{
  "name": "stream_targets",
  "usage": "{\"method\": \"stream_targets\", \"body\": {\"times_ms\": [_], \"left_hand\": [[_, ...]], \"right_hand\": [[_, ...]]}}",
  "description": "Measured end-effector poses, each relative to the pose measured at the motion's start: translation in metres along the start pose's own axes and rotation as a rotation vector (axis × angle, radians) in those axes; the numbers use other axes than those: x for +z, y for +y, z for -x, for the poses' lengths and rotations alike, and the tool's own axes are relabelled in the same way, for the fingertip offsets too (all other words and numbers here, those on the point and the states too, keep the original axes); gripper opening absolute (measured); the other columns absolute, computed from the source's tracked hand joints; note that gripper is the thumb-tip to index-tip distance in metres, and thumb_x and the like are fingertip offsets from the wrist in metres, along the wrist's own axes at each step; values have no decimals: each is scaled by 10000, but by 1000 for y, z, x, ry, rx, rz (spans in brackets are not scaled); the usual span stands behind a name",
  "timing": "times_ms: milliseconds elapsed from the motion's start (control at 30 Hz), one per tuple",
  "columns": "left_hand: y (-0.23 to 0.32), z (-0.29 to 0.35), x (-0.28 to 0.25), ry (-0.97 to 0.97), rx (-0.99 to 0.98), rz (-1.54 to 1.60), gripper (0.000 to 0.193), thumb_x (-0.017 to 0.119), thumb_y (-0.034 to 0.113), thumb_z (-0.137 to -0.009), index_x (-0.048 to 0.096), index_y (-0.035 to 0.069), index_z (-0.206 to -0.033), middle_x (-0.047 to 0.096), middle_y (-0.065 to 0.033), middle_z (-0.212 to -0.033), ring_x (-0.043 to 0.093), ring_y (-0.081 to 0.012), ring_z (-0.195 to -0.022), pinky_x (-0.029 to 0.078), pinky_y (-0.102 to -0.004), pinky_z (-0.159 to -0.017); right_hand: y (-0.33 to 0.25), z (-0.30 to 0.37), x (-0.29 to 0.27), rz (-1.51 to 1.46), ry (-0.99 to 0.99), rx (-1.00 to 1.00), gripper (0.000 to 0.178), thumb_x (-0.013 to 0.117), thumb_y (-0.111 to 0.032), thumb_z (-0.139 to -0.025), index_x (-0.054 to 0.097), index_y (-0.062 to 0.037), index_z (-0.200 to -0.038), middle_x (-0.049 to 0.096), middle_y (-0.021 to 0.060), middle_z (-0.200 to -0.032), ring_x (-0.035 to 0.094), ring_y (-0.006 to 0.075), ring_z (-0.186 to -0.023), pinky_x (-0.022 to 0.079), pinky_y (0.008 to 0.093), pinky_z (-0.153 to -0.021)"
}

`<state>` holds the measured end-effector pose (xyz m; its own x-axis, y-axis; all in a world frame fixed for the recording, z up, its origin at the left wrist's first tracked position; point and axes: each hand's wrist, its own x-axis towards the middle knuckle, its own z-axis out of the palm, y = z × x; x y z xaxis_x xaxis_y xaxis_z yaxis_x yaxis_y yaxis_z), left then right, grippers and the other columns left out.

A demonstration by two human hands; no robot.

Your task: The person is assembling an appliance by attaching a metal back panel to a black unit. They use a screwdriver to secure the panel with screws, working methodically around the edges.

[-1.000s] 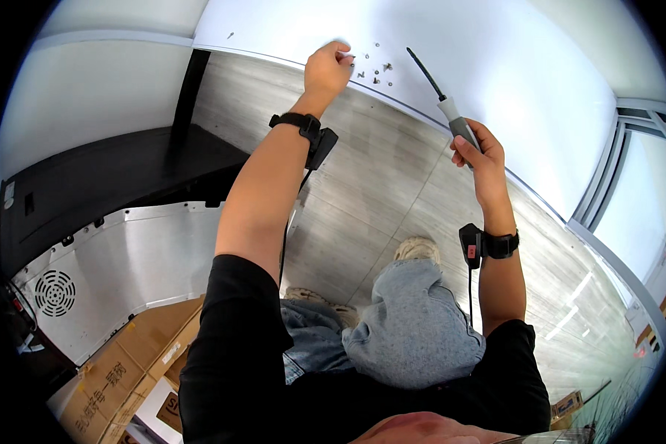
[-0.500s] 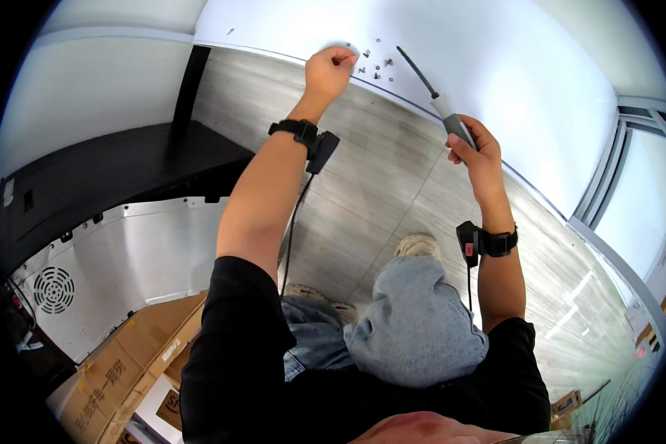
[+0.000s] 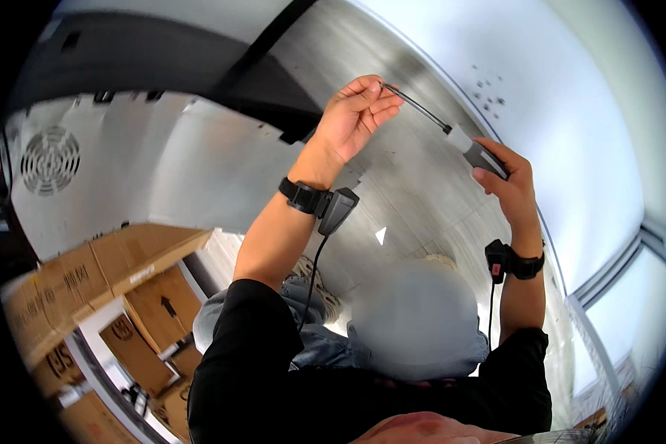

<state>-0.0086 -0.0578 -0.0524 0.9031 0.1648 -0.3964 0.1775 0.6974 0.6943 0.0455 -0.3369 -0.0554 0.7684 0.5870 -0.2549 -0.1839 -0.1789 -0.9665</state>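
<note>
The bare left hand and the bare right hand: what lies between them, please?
In the head view, a grey-handled screwdriver with a thin metal shaft extends from the right hand to the left hand, above the grey floor.

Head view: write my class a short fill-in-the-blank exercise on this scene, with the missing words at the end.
The right hand grips the screwdriver by its ____.
The hand at the screwdriver's tip is the person's ____ one.
The tabletop under the scattered small dark pieces is ____ in colour.
The left wrist strap is ____ in colour.

Missing words: handle; left; white; black.
</note>
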Motion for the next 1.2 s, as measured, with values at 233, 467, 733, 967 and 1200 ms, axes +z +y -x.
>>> {"method": "stream_targets", "body": {"times_ms": [233,467,733,967,1200], "left_hand": [[41,97,-35,178,264,-4,122,490,114,-951,574,26,-960,652,-130,-951,666,-209,-850,559,-300,-762],[29,213,-22,394,392,30,118,478,107,-955,559,22,-937,647,-119,-936,671,-197,-821,575,-277,-723],[48,302,-25,412,468,159,114,469,114,-958,548,37,-928,646,-125,-925,664,-221,-853,562,-307,-763],[99,360,-53,320,525,211,112,479,113,-951,545,28,-919,640,-127,-915,655,-231,-866,554,-304,-775],[141,396,-90,196,641,49,144,490,120,-951,569,1,-971,642,-134,-921,657,-219,-852,559,-291,-758]], "right_hand": [[-54,-19,59,163,-242,-183,389,691,-66,-711,631,-30,-1094,625,34,-872,554,104,-734,448,229,-663],[-109,45,101,466,-335,-612,408,649,-2,-645,621,-18,-1051,563,77,-767,536,189,-657,412,287,-612],[-185,100,152,686,-395,-902,400,661,15,-619,624,-14,-1017,532,108,-725,517,242,-581,404,302,-547],[-232,148,225,843,-295,-1098,404,691,16,-595,636,-32,-993,528,95,-708,520,243,-556,413,312,-510],[-248,199,293,841,-171,-977,327,680,-24,-652,632,-11,-976,589,119,-717,557,278,-586,440,343,-550]]}}
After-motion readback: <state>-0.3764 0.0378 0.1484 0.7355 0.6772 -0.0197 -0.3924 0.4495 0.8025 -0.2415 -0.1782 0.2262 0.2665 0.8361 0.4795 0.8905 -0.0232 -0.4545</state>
